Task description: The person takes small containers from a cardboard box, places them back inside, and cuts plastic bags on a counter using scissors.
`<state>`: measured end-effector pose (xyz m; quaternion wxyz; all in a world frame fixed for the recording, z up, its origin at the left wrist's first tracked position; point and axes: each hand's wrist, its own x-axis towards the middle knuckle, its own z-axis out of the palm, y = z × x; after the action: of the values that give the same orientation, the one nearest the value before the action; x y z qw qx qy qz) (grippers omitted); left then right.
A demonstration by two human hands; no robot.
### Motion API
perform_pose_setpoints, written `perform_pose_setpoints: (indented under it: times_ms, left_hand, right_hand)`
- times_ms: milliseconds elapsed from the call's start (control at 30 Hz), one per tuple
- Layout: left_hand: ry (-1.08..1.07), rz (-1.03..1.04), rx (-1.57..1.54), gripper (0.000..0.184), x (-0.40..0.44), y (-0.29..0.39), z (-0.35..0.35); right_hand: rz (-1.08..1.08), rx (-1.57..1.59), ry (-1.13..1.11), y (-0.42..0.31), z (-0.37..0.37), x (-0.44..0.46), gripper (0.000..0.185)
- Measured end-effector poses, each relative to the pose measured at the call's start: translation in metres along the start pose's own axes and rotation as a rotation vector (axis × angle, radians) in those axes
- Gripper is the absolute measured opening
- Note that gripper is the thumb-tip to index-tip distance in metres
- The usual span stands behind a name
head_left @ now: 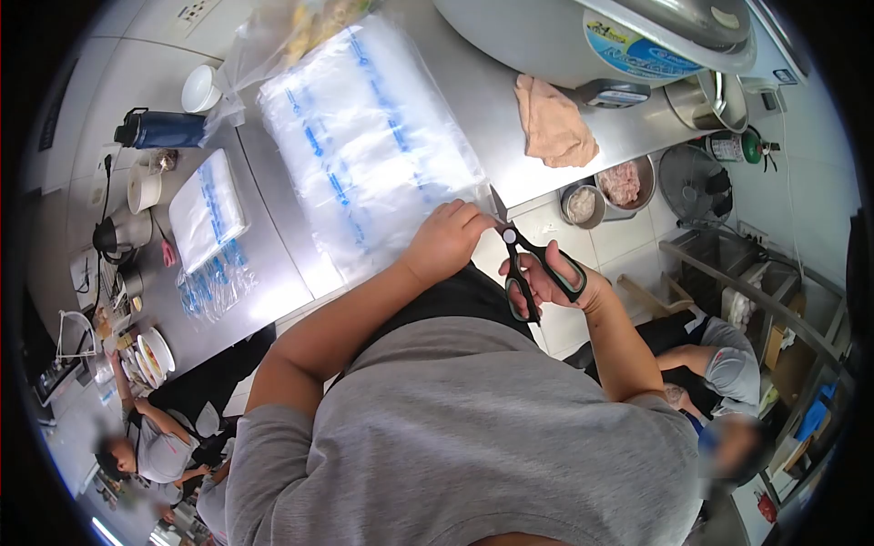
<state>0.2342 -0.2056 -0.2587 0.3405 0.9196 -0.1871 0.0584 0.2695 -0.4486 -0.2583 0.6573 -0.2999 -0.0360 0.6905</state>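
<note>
A stack of clear plastic bags with blue print lies on the steel table. My left hand pinches the stack's near right corner, fingers closed on the plastic. In my right hand are black-handled scissors, thumb and fingers through the loops. The handles are spread apart, and the blade tips point at the bag corner beside my left fingertips. Exactly how far the blades reach over the plastic cannot be made out.
A tan cloth and a large grey container sit further right. Another bag stack and a blue bottle are at left. Bowls of meat stand low at right. One person is at right, others at lower left.
</note>
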Motion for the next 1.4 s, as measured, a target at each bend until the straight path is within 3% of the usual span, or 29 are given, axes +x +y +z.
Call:
perform_pose_setpoints:
  times_ms: [167, 367, 533, 633, 733, 833, 933, 1067, 1267, 1400]
  left_hand:
    - [-0.008, 0.088, -0.049, 0.018, -0.005, 0.0, 0.003]
    - [0.245, -0.195, -0.063, 0.027, -0.005, -0.018, -0.008]
    - [-0.093, -0.26, 0.427, 0.053, 0.019, -0.08, -0.015]
    - [-0.132, -0.312, 0.489, 0.069, 0.015, -0.093, -0.015]
    - [-0.157, -0.305, 0.487, 0.081, 0.014, -0.087, -0.02]
    - [-0.025, -0.314, 0.427, 0.08, 0.014, -0.074, -0.017]
    - [0.062, -0.19, 0.283, 0.063, 0.005, -0.046, -0.017]
    - [0.031, -0.213, 0.166, 0.034, -0.008, -0.031, -0.004]
    - [0.093, -0.152, 0.154, 0.018, -0.012, -0.045, -0.002]
    - [0.129, -0.262, 0.078, 0.01, -0.008, -0.04, -0.005]
  right_hand:
    - [-0.169, -0.067, 0.122, 0.016, 0.012, 0.011, 0.097]
    - [-0.211, -0.19, 0.183, 0.033, 0.006, 0.006, 0.097]
    - [-0.219, -0.263, 0.237, 0.041, -0.011, 0.018, 0.1]
    - [-0.251, -0.247, 0.144, 0.038, -0.015, 0.02, 0.094]
    - [-0.259, -0.273, 0.192, 0.038, -0.013, 0.024, 0.095]
    - [-0.207, -0.253, 0.226, 0.037, -0.01, 0.026, 0.096]
    - [-0.209, -0.258, 0.23, 0.038, -0.01, 0.02, 0.096]
    - [-0.186, -0.319, 0.262, 0.034, -0.007, 0.004, 0.096]
    - [-0.154, -0.368, 0.226, 0.016, 0.017, -0.002, 0.094]
    - [-0.086, -0.438, 0.276, 0.024, 0.004, 0.008, 0.093]
